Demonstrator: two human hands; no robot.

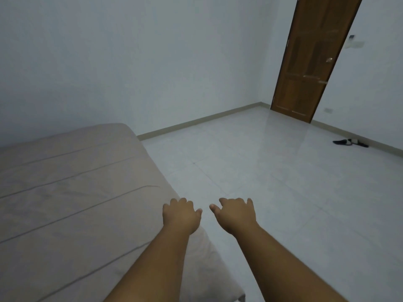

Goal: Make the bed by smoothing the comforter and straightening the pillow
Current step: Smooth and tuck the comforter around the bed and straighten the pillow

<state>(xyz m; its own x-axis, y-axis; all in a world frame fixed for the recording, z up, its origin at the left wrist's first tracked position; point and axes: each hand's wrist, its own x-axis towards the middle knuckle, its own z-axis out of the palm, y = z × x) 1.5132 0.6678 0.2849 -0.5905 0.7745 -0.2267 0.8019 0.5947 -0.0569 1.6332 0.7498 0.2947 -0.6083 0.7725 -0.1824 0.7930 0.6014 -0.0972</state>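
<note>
Left hand (180,214) curled at comforter (65,203) edge, grip unclear | right hand (236,214) loose, empty | advisable: sweep flat-palmed toward 10 o'clock

Beige line-stitched comforter (72,192), brown door (314,55), white floor (283,182)

No text, label, brand, number or sign can be read anywhere in this bedroom view. A small white wall plate (356,43) just right of the brown panelled wooden door (309,62) is too small and blurred to show any marking.
</note>
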